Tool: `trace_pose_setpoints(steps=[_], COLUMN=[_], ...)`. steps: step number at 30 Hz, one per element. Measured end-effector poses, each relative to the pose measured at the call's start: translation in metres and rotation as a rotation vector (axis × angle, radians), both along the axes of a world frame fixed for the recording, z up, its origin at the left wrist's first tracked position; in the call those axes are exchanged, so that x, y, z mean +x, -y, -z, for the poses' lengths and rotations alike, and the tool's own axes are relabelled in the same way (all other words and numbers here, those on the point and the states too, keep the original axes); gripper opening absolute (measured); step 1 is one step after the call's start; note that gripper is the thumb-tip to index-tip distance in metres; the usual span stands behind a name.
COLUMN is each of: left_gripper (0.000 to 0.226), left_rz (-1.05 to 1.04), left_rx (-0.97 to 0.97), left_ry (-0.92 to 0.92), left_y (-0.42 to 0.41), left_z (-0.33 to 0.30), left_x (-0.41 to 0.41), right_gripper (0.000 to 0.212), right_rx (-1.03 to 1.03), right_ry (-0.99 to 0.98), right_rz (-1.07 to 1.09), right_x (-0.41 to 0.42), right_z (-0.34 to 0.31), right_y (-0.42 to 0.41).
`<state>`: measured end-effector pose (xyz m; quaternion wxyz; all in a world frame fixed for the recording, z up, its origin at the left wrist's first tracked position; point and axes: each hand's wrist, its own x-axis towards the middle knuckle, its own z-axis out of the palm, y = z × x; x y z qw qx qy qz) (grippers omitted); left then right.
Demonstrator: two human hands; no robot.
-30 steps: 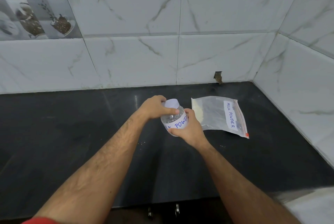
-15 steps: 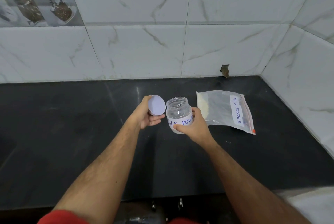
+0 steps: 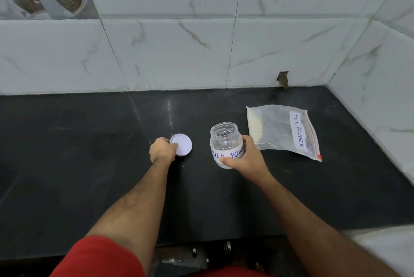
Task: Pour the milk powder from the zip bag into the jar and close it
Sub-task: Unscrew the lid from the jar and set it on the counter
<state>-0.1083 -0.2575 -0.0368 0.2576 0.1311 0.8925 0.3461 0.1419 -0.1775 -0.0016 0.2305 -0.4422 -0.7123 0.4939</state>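
Our right hand [image 3: 245, 158] grips the open milk powder jar [image 3: 226, 142] upright on the black countertop [image 3: 89, 164]. Left of the jar, our left hand [image 3: 162, 150] pinches the white lid [image 3: 182, 144]; the zip bag [image 3: 283, 131] lies right of the jar.

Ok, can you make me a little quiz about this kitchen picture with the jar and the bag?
1. True or false: the lid is screwed onto the jar.
2. Which hand holds the jar? A) the left hand B) the right hand C) neither
3. Fill in the gap: the zip bag lies flat on the black ____, on the right of the jar.

Key
1. False. The jar is open, and the lid is down on the counter by the left hand's fingers.
2. B. The right hand is wrapped around the jar.
3. Counter. Nobody is touching the bag.
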Motion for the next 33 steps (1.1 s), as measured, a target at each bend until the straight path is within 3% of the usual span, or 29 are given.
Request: trace_pose_setpoints(steps=[7, 13, 22, 33], left_gripper=[0.027, 0.026, 0.032, 0.032], left_rz=[0.016, 0.091, 0.375, 0.327], left_rx=[-0.049, 0.226, 0.394, 0.424], left_ry=[-0.115, -0.229, 0.060, 0.009], left_y=[0.009, 0.018, 0.018, 0.025], left_z=[0.000, -0.010, -0.013, -0.017], left_x=[0.000, 0.011, 0.050, 0.062], right_gripper=[0.077, 0.076, 0.081, 0.096], right_rx=[-0.004, -0.012, -0.012, 0.030], right_ry=[0.037, 0.049, 0.028, 0.143], right_rz=[-0.020, -0.022, -0.116, -0.207], right_x=[-0.001, -0.012, -0.039, -0.039], right_z=[0.012, 0.025, 0.032, 0.030], right_y=[-0.001, -0.001, 0.001, -0.008])
